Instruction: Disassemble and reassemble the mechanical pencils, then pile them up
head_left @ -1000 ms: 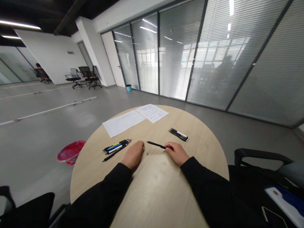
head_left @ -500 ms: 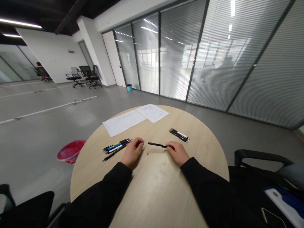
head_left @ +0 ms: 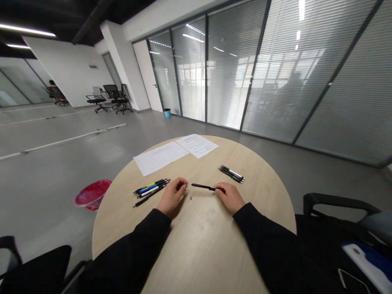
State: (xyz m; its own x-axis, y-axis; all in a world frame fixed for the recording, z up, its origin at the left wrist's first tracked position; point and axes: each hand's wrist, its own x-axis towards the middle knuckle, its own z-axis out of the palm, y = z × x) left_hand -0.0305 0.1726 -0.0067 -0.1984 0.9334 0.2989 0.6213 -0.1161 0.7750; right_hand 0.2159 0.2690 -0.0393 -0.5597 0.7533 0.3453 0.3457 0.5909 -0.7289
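Note:
My right hand (head_left: 229,197) grips the clip end of a slim black mechanical pencil (head_left: 202,186), held level just above the table. Its thin pale tip points left, to the fingertips of my left hand (head_left: 173,197). Those fingers are pinched together right at the tip; whatever they hold is too small to make out. Left of that hand lies a loose group of pencils (head_left: 150,190), black with blue, yellow and white parts. Beyond my right hand, a neat bundle of black and white pencils (head_left: 232,173) rests on the wood.
Two printed paper sheets (head_left: 161,157) lie at the far side of the round table (head_left: 202,253). A small dark speck (head_left: 191,198) is on the wood between my hands. A red-lined bin (head_left: 92,195) stands at left, and a chair (head_left: 339,204) at right.
My left fingers have edged slightly closer to the pencil's tip. The right hand and pencil hold almost the same place; the whole view has shifted a little.

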